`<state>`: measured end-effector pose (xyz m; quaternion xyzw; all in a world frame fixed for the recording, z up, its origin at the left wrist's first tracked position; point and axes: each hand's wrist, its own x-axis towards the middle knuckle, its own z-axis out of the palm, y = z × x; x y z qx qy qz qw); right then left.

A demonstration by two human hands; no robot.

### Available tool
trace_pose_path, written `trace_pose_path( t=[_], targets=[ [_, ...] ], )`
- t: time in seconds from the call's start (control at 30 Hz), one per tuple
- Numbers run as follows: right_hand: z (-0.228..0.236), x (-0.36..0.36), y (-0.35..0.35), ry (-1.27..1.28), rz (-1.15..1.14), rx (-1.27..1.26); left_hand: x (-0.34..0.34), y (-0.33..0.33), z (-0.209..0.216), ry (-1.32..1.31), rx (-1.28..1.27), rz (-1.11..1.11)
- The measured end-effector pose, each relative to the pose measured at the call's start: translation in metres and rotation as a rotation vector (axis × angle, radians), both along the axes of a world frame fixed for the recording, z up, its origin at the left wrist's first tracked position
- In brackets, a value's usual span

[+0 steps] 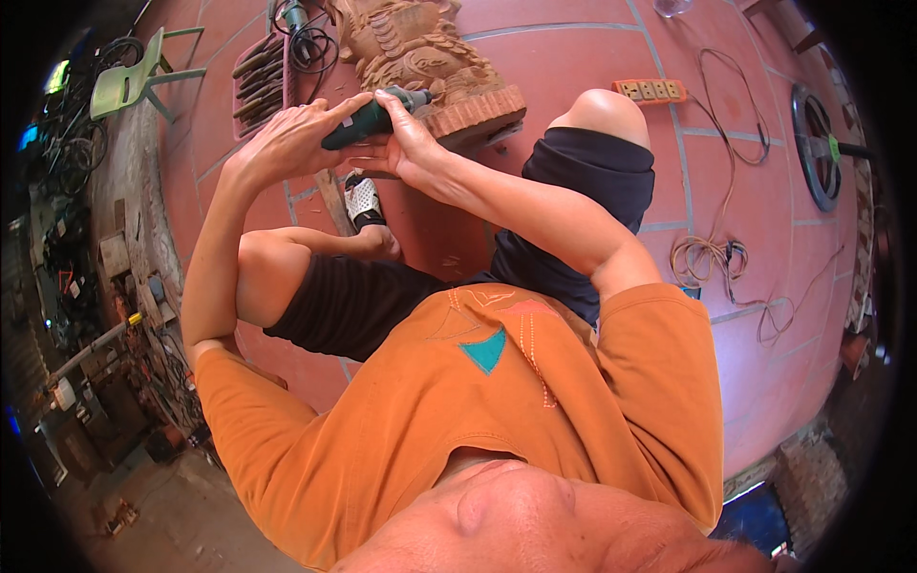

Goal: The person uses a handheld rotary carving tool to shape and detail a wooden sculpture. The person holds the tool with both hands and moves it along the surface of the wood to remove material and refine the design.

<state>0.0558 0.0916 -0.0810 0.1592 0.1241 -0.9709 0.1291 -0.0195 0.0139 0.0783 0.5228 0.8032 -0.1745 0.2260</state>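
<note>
Between my two hands is a green die grinder [371, 118] with a grey nose pointing right. My left hand [294, 139] reaches around its back end, fingers lying along the body. My right hand [413, 143] grips it from the right, thumb on top near the nose and fingers underneath. Just beyond the tool stands a carved wooden sculpture [411, 59] with deep relief work on a block-like base. The nose is close to the carving; whether they touch I cannot tell.
Left of the carving, a pink tray [237, 107] holds several carving chisels, with another green power tool [294, 15] and its black cord nearby. A green chair [129, 81] stands far left. At right are an orange power strip [650, 91], coiled cables [712, 256] and a dark wheel [815, 148].
</note>
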Motion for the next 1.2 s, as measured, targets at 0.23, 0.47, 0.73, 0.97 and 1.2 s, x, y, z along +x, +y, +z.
trace_pose_path(
  t=[0.23,0.47,0.73,0.97,1.2],
  targets=[
    [-0.005,-0.002,0.01,-0.027,-0.035,-0.018,-0.004,0.01,-0.005,-0.014,0.005,-0.013],
    [-0.006,-0.002,0.013,-0.048,-0.077,-0.01,-0.006,0.019,-0.007,-0.047,-0.023,0.001],
    [-0.008,-0.003,0.014,-0.04,-0.066,-0.026,-0.005,0.022,-0.008,-0.038,-0.027,-0.005],
    [-0.011,-0.004,0.014,-0.052,-0.073,-0.019,-0.009,0.019,-0.015,-0.008,0.007,-0.065],
    [-0.011,-0.003,0.013,-0.05,-0.09,0.001,-0.01,0.019,-0.017,0.003,-0.012,-0.061]
  ],
)
